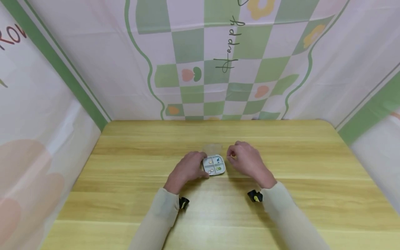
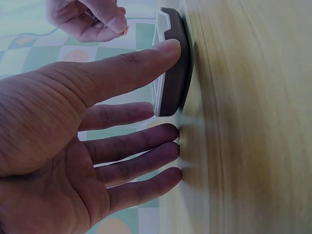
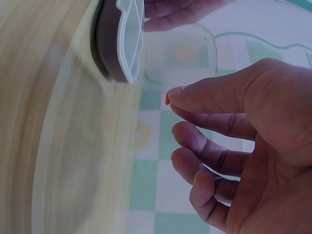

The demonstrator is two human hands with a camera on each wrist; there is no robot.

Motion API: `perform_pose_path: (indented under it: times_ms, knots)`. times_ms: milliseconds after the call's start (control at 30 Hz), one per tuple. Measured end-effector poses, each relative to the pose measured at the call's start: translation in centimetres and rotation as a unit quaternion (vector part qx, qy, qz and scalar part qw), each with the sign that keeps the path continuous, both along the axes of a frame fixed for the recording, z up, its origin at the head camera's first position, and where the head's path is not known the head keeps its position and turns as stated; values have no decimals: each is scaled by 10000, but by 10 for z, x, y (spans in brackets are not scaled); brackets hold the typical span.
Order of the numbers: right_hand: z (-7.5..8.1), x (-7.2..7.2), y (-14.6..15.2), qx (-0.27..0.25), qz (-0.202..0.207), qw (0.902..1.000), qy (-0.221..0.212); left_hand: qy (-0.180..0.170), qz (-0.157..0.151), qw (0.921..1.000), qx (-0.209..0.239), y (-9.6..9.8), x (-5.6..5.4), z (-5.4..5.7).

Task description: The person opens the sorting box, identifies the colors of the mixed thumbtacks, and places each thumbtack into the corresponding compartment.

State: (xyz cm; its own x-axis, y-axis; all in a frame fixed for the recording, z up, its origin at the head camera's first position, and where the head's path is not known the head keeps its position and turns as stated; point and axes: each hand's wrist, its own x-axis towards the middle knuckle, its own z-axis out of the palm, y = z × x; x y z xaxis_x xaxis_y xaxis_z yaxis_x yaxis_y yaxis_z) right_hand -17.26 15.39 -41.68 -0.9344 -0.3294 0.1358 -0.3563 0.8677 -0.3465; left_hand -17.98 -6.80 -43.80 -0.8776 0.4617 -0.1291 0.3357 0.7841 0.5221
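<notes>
A small pill box (image 1: 214,166) with four compartments lies on the table, its clear lid (image 1: 212,149) swung back on the far side. Small round pieces sit in both left compartments, blue bits in the far right one and green ones in the near right one. My left hand (image 1: 189,167) holds the box by its left side, thumb at the near edge and index finger at the far edge. Just right of the box, my right hand (image 1: 247,160) pinches a tiny orange-red piece (image 3: 167,100) between thumb and index finger, above the tabletop.
The wooden table (image 1: 125,194) ends at a fabric backdrop (image 1: 215,93) printed with green and white checks. White cloth walls with green bands stand at both sides. A black wrist strap piece (image 1: 255,195) hangs under each cuff.
</notes>
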Motion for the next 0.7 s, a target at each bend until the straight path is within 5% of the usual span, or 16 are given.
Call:
perform_pose_path:
  times_ms: [700]
  knots:
    - [-9,-3,-42,-10,174,9998,-38,180,-182,9997,6,-3,-2,0]
